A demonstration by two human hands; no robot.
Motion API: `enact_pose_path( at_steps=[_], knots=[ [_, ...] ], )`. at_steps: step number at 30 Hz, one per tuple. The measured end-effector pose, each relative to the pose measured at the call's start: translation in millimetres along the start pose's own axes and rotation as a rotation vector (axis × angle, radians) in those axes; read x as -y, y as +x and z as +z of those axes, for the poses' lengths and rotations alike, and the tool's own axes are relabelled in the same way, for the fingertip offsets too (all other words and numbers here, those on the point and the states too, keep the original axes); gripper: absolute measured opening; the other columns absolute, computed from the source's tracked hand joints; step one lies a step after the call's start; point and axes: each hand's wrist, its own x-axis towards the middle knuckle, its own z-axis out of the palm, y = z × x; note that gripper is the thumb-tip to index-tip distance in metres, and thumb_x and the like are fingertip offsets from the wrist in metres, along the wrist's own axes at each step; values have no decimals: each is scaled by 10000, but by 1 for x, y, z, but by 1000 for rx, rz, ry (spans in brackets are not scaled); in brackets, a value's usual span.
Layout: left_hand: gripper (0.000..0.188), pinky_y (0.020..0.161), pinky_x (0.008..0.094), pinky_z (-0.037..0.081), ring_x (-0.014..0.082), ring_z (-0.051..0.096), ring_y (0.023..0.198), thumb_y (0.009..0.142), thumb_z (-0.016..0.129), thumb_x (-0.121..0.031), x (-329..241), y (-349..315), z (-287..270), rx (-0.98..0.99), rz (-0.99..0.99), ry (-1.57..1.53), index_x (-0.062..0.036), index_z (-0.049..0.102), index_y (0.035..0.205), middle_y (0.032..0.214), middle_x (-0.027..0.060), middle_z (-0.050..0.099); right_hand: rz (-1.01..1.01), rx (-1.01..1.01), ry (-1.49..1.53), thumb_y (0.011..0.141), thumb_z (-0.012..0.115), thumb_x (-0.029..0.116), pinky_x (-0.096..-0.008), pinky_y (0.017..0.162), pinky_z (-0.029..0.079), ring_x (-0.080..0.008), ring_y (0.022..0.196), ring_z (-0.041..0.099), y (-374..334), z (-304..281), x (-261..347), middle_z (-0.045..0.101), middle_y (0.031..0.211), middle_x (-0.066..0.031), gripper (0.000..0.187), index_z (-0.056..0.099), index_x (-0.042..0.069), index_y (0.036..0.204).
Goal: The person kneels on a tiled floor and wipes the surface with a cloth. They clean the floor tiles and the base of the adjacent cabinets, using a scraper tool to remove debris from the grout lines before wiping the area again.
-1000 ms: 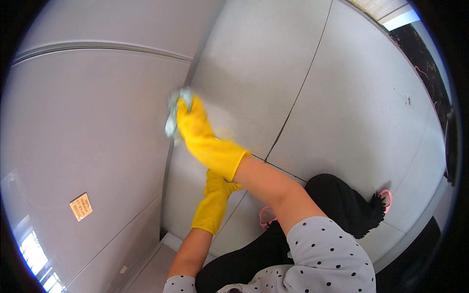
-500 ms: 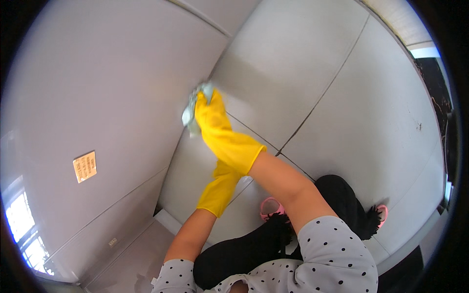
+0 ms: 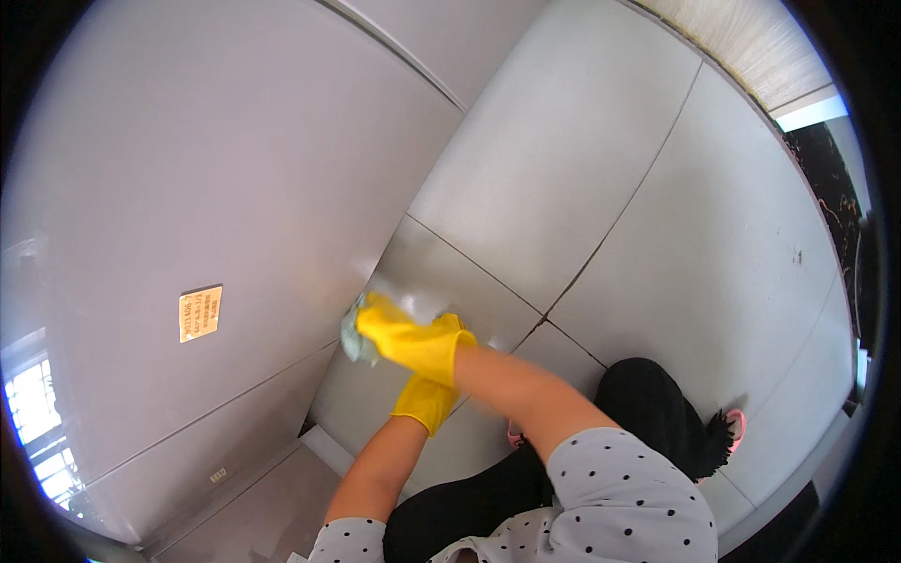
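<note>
Wiping looks under way: the right hand (image 3: 405, 340) in a yellow rubber glove presses a pale green cloth (image 3: 352, 340) in its closed grip against the grey wall panel (image 3: 235, 188), left hand (image 3: 427, 402) just below, grip hidden.

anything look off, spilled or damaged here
Nothing is spilled or broken. The right hand in a yellow rubber glove presses a pale green cloth against the grey glossy wall panel. A few small dark specks mark the grey floor tile, and a small yellow label sits slightly tilted.
</note>
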Motion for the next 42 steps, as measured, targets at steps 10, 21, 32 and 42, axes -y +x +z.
enact_pose_path(
  at_steps=[10, 21, 32, 42],
  knots=[
    [873, 927, 402, 517, 329, 603, 1078, 431, 1016, -320, 15, 18, 18, -45, 67, -38, -45, 595, 1144, 1180, 155, 610, -426, 77, -138, 1005, 488, 23, -354, 511, 479, -193, 560, 562, -1, -122, 192, 612, 765, -69, 223, 601, 56, 1195],
    [951, 951, 417, 510, 333, 601, 1098, 592, 966, -284, -44, 28, -4, -31, 116, 5, -71, 481, 1382, 1182, 130, 619, -289, -366, -132, 976, 666, 269, -384, 988, 477, -230, 1162, 587, -15, -195, 160, 619, 1287, -100, 525, 502, 81, 1438],
    [666, 874, 449, 496, 373, 615, 1025, 809, 752, -278, -178, 82, -12, -598, 776, 197, -63, 501, 1387, 1321, 168, 572, -366, -544, -132, 988, 599, 283, -372, 849, 510, -243, 982, 579, 34, -99, 250, 589, 1130, -66, 403, 462, 153, 1344],
    [580, 801, 489, 491, 404, 636, 964, 904, 588, -244, -204, 92, -10, -577, 788, 214, -34, 476, 1433, 1480, 189, 510, -695, -661, -137, 1024, 480, 155, -359, 723, 568, -246, 834, 607, 83, -128, 357, 592, 962, -74, 213, 558, 122, 1220]
  ],
)
